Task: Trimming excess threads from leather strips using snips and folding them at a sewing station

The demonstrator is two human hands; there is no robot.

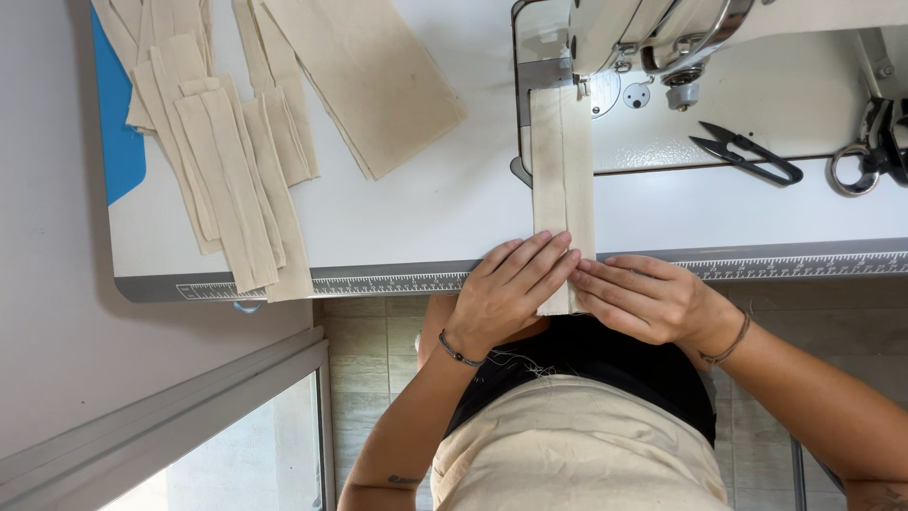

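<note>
White counter [426,203] with a ruler strip [378,282] along its near edge. Directly on it: a folded beige fabric strip [562,161] running away from the left hand [511,284]; loose strips [227,170] and stacked beige panels [364,76] far to that hand's left; black thread snips [747,156] beyond the right hand [648,298].

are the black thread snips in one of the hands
No, the black thread snips lie on the machine bed, apart from both the left hand and right hand, which press the cloth strip.
</note>
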